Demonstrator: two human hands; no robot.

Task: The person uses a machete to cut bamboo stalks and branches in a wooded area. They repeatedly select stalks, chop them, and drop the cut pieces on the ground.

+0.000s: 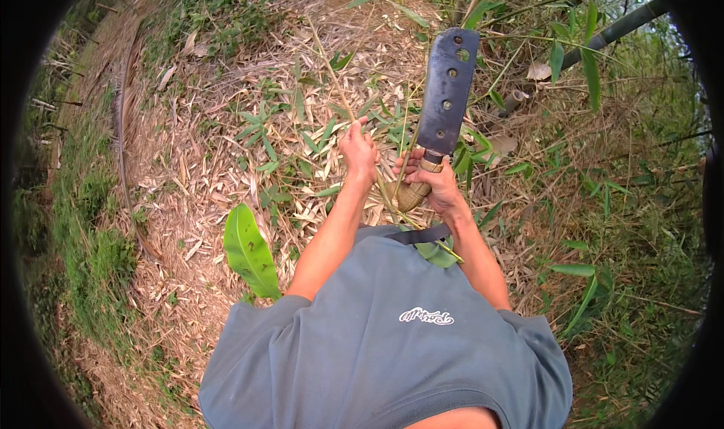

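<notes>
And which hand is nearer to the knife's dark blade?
Right. The right hand is at the handle, just below the blade in the picture; the left hand is off to its left, holding a thin stem.

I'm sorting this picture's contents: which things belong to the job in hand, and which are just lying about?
Probably in use:
large knife, in the right hand
thin stem, in the left hand

Just around:
dry leaves
broad green leaf
bamboo pole
</notes>
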